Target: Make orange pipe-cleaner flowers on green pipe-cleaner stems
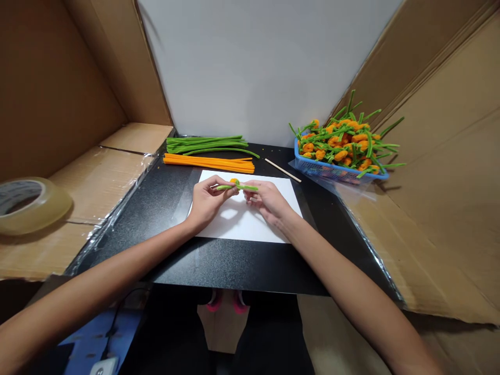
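My left hand (209,200) and my right hand (267,200) meet over a white sheet of paper (242,221) on the black table. Between their fingertips they hold a green pipe cleaner with a small orange bud (237,185), lying roughly level. The left hand pinches its left end, the right hand its right end. Behind the paper lie a bundle of orange pipe cleaners (209,163) and a bundle of green pipe cleaners (207,144).
A blue basket (336,169) heaped with finished orange-and-green flowers stands at the back right. A thin wooden stick (282,170) lies beside it. A roll of clear tape (27,204) sits on cardboard at the left. Cardboard walls flank the table.
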Available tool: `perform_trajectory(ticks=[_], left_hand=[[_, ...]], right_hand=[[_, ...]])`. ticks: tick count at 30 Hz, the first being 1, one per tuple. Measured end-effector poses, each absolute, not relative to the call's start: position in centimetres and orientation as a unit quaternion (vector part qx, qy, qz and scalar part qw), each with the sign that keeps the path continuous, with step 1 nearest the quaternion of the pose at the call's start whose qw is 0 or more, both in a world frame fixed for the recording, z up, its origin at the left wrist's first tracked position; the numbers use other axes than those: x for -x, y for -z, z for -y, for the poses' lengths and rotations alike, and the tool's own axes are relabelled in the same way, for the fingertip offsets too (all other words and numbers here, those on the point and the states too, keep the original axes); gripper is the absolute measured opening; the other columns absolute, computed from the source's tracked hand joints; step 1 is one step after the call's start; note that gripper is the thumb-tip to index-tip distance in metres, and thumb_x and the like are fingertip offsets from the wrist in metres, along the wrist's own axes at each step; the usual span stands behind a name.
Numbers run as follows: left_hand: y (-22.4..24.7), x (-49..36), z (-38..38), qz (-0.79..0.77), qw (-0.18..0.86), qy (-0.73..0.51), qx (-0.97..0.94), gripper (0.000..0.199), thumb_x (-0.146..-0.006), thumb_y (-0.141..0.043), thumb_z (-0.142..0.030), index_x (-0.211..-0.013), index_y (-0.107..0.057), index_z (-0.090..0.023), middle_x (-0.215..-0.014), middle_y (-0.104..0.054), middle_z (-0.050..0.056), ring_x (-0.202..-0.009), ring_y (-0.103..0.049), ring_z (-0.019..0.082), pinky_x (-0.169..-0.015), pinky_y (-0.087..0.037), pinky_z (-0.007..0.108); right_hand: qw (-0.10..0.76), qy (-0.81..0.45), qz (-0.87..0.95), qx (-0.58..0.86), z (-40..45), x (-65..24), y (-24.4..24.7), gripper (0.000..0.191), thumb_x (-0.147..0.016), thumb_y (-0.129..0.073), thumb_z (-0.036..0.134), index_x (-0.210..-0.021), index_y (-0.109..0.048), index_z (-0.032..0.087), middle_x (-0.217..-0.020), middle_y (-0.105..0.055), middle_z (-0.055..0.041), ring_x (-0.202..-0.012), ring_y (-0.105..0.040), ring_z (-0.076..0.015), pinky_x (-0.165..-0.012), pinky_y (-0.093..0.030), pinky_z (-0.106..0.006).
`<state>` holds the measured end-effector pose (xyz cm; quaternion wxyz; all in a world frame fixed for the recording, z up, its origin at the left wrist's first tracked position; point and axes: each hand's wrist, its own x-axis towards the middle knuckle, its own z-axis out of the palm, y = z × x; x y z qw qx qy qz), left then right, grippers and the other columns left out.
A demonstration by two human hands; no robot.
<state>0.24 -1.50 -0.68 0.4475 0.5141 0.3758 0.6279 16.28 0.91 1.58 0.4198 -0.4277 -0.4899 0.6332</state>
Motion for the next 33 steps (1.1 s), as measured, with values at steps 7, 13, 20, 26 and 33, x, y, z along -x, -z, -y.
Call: perform_trajectory(ticks=[7, 13, 20, 26, 33], left_hand=[[0.4, -0.3, 1.8, -0.37, 0.436, -0.637, -0.518, 0.03, -0.061, -0.091, -0.037, -0.07, -0.071, -0.015, -0.078, -0.071, 0.005, -0.077, -0.07, 0.019, -0.078, -0.059, 0.032], [1.5, -0.2, 0.8, -0.357, 0.485, -0.636, -0.482, 0.03, -0.066, -0.089, -0.034, -0.08, -0.071, -0.014, -0.085, -0.073, 0.005, -0.081, -0.072, 0.019, -0.081, -0.06, 0.033], [1.7, -0.3, 0.4, -0.362, 0.468, -0.645, -0.484, 0.031, -0.068, -0.087, -0.036, -0.086, -0.072, -0.016, -0.088, -0.074, 0.005, -0.084, -0.072, 0.019, -0.082, -0.059, 0.031], [1.6, -0.2, 0.7, -0.37, 0.443, -0.625, -0.526, 0.031, -0.072, -0.084, -0.039, -0.088, -0.071, -0.015, -0.089, -0.075, 0.006, -0.082, -0.072, 0.02, -0.079, -0.058, 0.031], [1.1, 0.0, 1.1, -0.39, 0.372, -0.547, -0.641, 0.029, -0.086, -0.072, -0.043, -0.1, -0.074, -0.018, -0.1, -0.072, 0.008, -0.094, -0.068, 0.02, -0.083, -0.056, 0.03]], right_hand=[[0.367, -0.735, 0.39, 0.415, -1.0, -16.3, -2.1, 0.024, -0.058, -0.081, 0.028, -0.064, -0.06, 0.016, -0.058, -0.048, 0.0036, -0.054, -0.039, -0.0084, -0.051, -0.031, -0.024], [0.48, -0.564, 0.514, 0.431, -0.6, -15.7, -1.0, 0.027, -0.065, -0.079, 0.038, -0.071, -0.065, 0.016, -0.064, -0.055, 0.0023, -0.06, -0.045, -0.0105, -0.055, -0.035, -0.024], [0.542, -0.441, 0.609, 0.376, -0.4, -15.0, -0.1, 0.028, -0.074, -0.077, 0.044, -0.092, -0.071, 0.022, -0.1, -0.067, -0.0048, -0.086, -0.061, -0.018, -0.07, -0.054, -0.031], [0.577, -0.448, 0.576, 0.368, -0.3, -14.8, 0.1, 0.025, -0.076, -0.076, 0.042, -0.086, -0.068, 0.02, -0.095, -0.067, -0.0049, -0.091, -0.064, -0.02, -0.074, -0.059, -0.034], [0.561, -0.452, 0.581, 0.378, -1.0, -15.2, 0.9, 0.017, -0.084, -0.066, 0.036, -0.09, -0.059, 0.021, -0.097, -0.069, -0.0056, -0.094, -0.066, -0.019, -0.087, -0.056, -0.037]])
